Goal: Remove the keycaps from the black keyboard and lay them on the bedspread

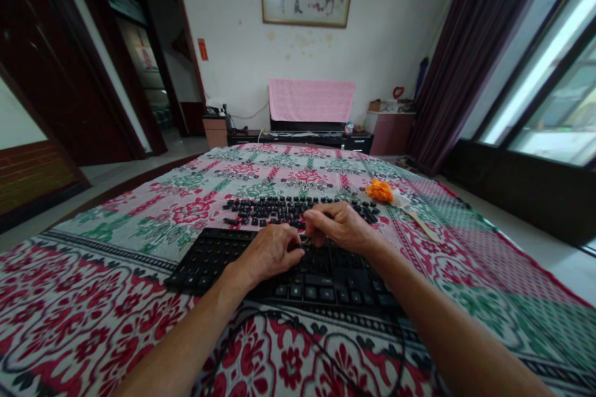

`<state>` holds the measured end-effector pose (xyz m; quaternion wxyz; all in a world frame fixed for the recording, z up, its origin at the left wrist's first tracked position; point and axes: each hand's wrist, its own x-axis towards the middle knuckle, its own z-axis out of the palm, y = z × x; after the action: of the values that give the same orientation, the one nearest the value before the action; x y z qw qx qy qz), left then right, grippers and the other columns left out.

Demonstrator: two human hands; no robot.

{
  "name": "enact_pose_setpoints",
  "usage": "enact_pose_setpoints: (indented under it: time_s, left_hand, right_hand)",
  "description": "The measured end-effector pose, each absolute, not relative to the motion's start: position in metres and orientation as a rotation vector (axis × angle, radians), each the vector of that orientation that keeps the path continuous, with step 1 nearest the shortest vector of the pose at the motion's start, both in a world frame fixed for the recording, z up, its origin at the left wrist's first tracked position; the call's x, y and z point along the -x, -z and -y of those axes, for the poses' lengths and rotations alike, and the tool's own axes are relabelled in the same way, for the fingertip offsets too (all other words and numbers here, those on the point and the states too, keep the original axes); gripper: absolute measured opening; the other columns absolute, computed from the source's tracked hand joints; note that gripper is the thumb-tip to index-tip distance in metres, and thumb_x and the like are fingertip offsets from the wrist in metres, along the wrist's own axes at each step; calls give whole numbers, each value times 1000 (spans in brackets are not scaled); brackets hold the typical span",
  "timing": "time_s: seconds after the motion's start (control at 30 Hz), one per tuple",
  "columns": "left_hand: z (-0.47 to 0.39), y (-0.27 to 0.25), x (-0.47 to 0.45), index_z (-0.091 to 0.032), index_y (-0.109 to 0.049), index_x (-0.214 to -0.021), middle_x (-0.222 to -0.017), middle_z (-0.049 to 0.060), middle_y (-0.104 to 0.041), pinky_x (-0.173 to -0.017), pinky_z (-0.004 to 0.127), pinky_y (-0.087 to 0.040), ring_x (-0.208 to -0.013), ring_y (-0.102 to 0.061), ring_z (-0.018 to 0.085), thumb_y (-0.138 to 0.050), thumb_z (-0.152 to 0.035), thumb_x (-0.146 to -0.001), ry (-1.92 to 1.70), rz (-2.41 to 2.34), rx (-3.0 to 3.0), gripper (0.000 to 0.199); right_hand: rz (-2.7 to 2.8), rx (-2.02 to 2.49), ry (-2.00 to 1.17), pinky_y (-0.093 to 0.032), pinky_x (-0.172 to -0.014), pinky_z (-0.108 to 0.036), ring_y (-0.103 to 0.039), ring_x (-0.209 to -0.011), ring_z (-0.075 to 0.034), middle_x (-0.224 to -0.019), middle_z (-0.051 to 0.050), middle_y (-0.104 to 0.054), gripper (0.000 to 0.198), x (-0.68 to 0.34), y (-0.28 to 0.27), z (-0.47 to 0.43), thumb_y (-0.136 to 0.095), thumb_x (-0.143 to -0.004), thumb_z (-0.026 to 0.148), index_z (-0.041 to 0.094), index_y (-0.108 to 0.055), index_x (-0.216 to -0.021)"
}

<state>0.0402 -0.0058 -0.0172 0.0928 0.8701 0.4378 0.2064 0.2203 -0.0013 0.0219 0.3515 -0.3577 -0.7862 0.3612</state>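
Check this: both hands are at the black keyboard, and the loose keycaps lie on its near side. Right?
No: the head view shows the loose keycaps on the far side of the black keyboard. The left hand and right hand are indeed at it.

Left hand (274, 250) and right hand (343, 224) curl close together.

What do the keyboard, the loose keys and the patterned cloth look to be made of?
Keyboard: probably hard black plastic, satin, judging by its muted highlights and crisp edges.
Loose keys: likely black plastic too, given their uniform small blocky shapes; finish is too small to judge.
Cloth: woven-looking fabric, matte, with no shine; the fibre can't be told.
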Motion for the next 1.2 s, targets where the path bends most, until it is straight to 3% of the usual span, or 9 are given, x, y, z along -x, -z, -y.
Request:
enact_pose_setpoints:
  time_s: [0.3, 0.5, 0.87, 1.2]
  left_hand:
    - [-11, 16, -50, -21, -68, -86, -73, 1, -60, -62, 21, -41, -67, -55, 12, -57, -30, -70, -730, -1405, -2507, 21]
    - [-41, 10, -82, -28, -68, -92, -77, 1, -61, -69, 23, -42, -74, -57, 15, -57, -34, -70, -518, -1536, -2589, 25]
    - [-55, 9, -104, -36, -68, -94, -83, 0, -69, -74, 27, -44, -87, -61, 20, -52, -34, -71, -137, -1632, -2661, 27]
    - [-60, 2, -95, -36, -66, -97, -91, -2, -69, -75, 24, -43, -89, -61, 18, -53, -37, -71, -167, -1655, -2639, 29]
  right_hand:
    - [1641, 1253, -851, -42, -39, -19, -51, -38, -8, -51, -2, -57, 43, -255, 0, -36, -47, -76, 51, 12, -56, -60]
    - [1656, 1432, -602, -39, -39, -18, -52, -38, -10, -42, -2, -54, 43, -264, 19, -45, -43, -79, 48, 14, -57, -57]
    - [1803, 1459, -287, -37, -45, -18, -54, -42, -10, -43, -2, -57, 43, -269, 13, -45, -41, -81, 42, 15, -60, -53]
    - [1872, 1409, -290, -34, -46, -18, -52, -42, -9, -45, -1, -56, 39, -267, 12, -42, -41, -81, 38, 15, -57, -53]
